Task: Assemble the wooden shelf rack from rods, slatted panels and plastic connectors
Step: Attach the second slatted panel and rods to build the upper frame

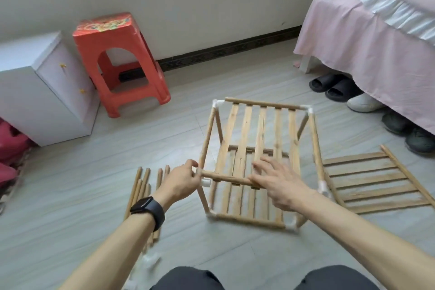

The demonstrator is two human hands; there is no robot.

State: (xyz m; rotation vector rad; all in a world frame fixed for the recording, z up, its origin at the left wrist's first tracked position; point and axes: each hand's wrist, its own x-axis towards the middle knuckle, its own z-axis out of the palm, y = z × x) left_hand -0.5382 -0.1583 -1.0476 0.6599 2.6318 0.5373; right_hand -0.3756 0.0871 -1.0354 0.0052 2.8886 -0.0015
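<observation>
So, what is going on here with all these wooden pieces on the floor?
A person is building a wooden rack on the floor. It already has a lower and an upper slatted level, joined by upright rods. The left hand pinches the left end of the upper front rod, beside a white connector; the right hand rests open on the same rod. To the left lie loose rods, and a spare slatted panel lies to the right.
</observation>
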